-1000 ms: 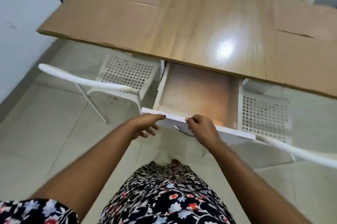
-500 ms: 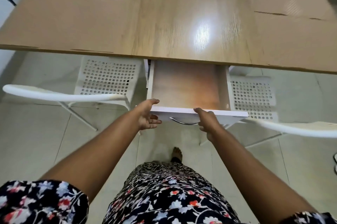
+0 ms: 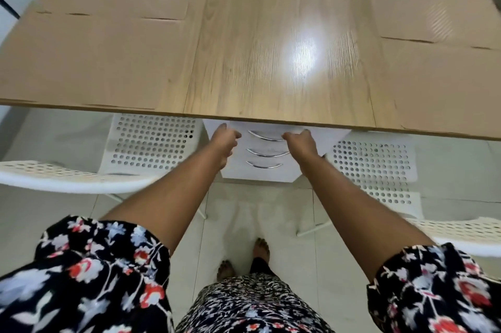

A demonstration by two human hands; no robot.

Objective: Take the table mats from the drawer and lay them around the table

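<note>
While both the left hand (image 3: 223, 140) and the right hand (image 3: 299, 141) are pressed with curled fingers against the top drawer (image 3: 271, 133), shut under the table (image 3: 271, 47) edge, no mats can be seen, and whether they lie inside cannot be told.

The light oak wood-grain tabletop (image 3: 271, 47) carries plain tan cardboard-coloured rectangular mats (image 3: 89, 61). The perforated plastic chairs (image 3: 154, 142) are white, as is the chrome-handled drawer unit (image 3: 260, 175). The short-sleeved dress (image 3: 103, 273) is black with red, white and pale-blue flowers.
</note>
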